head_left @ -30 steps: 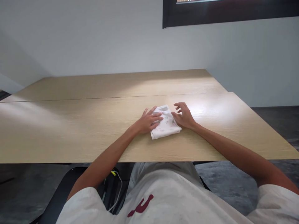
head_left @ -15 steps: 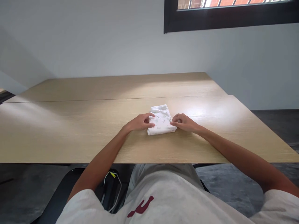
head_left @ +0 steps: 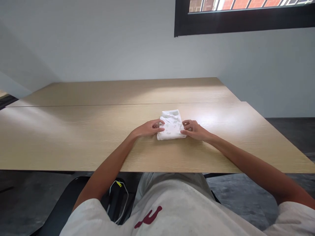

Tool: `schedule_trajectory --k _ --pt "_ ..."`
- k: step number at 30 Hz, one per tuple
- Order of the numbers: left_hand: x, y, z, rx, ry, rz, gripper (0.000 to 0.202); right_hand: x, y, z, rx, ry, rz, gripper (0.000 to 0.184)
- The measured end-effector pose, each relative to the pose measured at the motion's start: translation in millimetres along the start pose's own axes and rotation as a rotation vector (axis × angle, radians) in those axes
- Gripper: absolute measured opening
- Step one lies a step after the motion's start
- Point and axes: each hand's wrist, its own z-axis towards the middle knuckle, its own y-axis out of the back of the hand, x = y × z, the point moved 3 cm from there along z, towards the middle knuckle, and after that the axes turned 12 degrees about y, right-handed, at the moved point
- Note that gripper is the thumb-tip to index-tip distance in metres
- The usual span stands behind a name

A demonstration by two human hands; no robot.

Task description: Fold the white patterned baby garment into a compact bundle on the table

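A single camera sits on the person's head, looking forward and down over the white-shirted chest and both forearms. It faces across the long, pale wooden desk toward a plain grey wall and the black-framed window at upper right. The desk's near edge lies close; its far edge meets the wall.

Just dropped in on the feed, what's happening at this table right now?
A seated person has both hands on a small folded white cloth that lies on the wooden table. The left hand pinches the cloth's left edge and the right hand pinches its right edge. The cloth is a compact, neat rectangle with a faint printed pattern, lying flat near the table's middle. Nothing else shows on the tabletop.
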Motion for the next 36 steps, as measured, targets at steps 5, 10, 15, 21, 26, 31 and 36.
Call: schedule_trajectory --k 5,10,15,21,26,31,36 --pt "-3.9 -4.0 0.3 0.006 -0.079 0.061 0.064 -3.4 -1.1 2.2 0.027 -0.062 0.046 0.032" --pt "9.8 -7.1 14.7 -0.239 -0.126 -0.046 0.047 -13.5 7.0 5.8 -0.055 -0.212 0.052 0.038" --pt "3.0 -5.3 9.2 -0.347 -0.323 0.227 0.051 -15.1 9.4 6.3 -0.039 -0.239 0.119 0.048" --pt "-2.0 -12.2 11.3 -0.354 -0.445 0.519 0.023 2.5 7.9 5.3 0.016 -0.124 0.034 0.044" --pt "15.7 13.9 16.1 -0.485 -0.314 0.563 0.03 12.5 0.8 0.3 -0.007 -0.036 0.067 0.035" --pt "35.9 39.0 17.4 -0.591 -0.223 0.527 0.045 12.2 -5.5 -2.6 0.006 0.238 -0.207 0.031" --pt "37.3 29.4 21.8 -0.444 -0.231 0.368 0.054 8.2 -6.9 -2.8 0.062 0.305 -0.258 0.018"
